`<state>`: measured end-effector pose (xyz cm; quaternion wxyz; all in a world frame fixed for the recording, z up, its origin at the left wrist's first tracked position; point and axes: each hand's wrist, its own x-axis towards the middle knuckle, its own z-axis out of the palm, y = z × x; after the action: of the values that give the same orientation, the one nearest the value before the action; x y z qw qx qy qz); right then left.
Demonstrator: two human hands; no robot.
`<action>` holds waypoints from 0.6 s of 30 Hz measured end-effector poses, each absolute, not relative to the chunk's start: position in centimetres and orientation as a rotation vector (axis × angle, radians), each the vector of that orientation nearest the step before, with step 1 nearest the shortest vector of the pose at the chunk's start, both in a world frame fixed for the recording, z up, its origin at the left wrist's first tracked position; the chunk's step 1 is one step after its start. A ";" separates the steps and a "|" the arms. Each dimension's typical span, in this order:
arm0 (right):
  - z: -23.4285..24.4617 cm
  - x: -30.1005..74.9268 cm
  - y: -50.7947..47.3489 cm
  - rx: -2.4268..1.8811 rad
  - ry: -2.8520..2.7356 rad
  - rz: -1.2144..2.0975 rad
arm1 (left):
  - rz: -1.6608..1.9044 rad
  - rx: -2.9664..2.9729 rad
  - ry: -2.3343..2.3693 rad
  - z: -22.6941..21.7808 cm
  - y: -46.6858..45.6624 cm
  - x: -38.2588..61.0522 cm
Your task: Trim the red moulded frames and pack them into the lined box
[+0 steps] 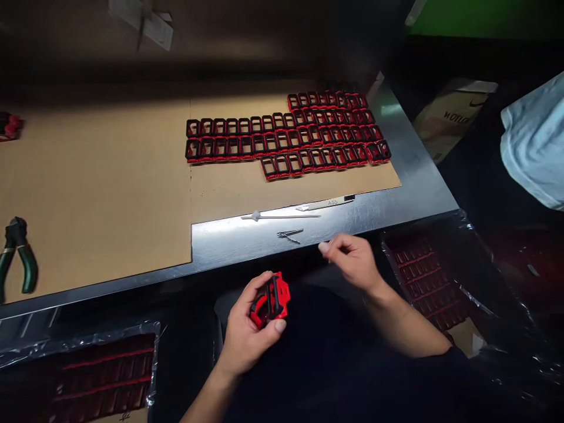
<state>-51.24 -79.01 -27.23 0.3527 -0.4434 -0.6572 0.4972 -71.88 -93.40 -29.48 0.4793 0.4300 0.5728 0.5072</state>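
Observation:
My left hand [251, 329] is below the table's front edge, closed around a red and black frame part [271, 299] held upright in the fingers. My right hand [352, 258] hovers just right of it at the steel table edge [229, 241], its fingers curled loosely with the fingertips close together; nothing shows in them. Several matching red and black frames [286, 138] lie in neat rows on the brown cardboard sheet [110, 176] at the far side. A small metal tweezer-like piece [291, 235] and a thin white stick [277, 217] lie on the steel just ahead of my right hand.
Green-handled pliers [17, 252] rest at the left on the cardboard. A white pen-like tool [328, 203] lies at the cardboard's edge. Plastic-lined boxes of red parts sit below the table at the lower left [101, 376] and at the right [423, 282]. Someone's light blue sleeve [535, 141] shows at far right.

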 end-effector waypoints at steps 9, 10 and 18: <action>-27.0 -53.8 -75.8 -1.049 -2.543 0.352 | 1.332 1.201 1.382 -28.7 -93.5 -70.5; -27.6 -54.4 -75.9 -1.093 -2.554 0.346 | 1.332 1.288 1.401 -28.5 -93.5 -70.5; -27.4 -51.8 -78.6 -0.889 -2.193 0.820 | 1.334 1.633 1.458 -28.8 -93.7 -71.5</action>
<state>-51.80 -78.65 -27.41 0.3132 -0.3372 -0.8316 0.3109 -71.48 -93.72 -28.79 0.2851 0.6105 0.5451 0.4989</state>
